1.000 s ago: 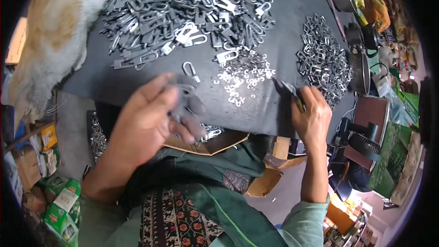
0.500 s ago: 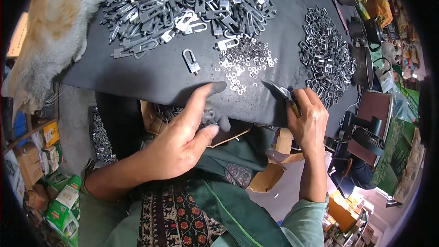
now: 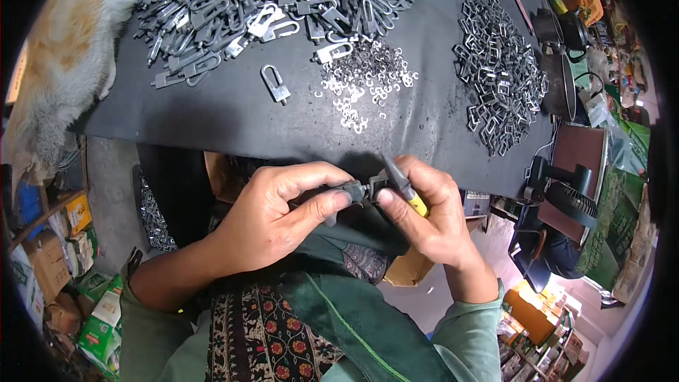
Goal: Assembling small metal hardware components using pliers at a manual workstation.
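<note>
centre: left hand pinching half-hidden silver metal piece, right hand gripping yellow-handled grey pliers, by near edge of black tabletop. open strip just above hands; grey u-shaped metal pile blocks upper left, dark rectangular-link pile upper right.

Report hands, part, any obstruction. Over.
Left hand pinching, right hand holding yellow-handled pliers. Small metal part between the two. Nothing visibly blocking; furry animal lies at table's left, apart from both hands.

Can spot some print on the green-and-white carton down past the near left corner of the worktop, plus faint lettering on a green sheet out beyond the right edge, but mostly too small and blurry to read tbh
</note>
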Demonstrator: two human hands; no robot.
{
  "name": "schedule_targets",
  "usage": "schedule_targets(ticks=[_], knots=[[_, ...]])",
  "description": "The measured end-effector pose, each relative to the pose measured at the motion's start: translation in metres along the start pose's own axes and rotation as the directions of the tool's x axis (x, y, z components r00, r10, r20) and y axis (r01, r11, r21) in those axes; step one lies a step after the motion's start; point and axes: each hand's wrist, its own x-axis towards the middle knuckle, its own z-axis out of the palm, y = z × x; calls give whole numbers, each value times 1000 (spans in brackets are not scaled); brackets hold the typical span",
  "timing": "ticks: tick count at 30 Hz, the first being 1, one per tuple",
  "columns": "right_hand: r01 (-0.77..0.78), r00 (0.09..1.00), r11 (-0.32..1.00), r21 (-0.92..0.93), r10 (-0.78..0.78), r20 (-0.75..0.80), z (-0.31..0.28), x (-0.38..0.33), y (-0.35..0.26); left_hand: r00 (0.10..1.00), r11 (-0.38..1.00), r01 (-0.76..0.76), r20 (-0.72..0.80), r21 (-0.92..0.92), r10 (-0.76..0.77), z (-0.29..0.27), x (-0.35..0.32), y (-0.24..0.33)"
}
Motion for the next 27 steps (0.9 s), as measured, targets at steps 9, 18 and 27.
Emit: schedule_targets(ticks=[9, 18, 27], knots=[[256, 958, 943, -212, -217, 187, -8, 4, 5, 990, 997, 42, 129, 69, -51, -6, 1, -8], [-95, 966, 984, -151, 128, 225, -8, 7, -18, 975, 921, -205, -12, 331, 221, -2, -8, -13], [148, 952, 238, -960, -296, 73, -48, 28, 5, 897, 865, 379, 359, -328, -257, -23, -8, -8]])
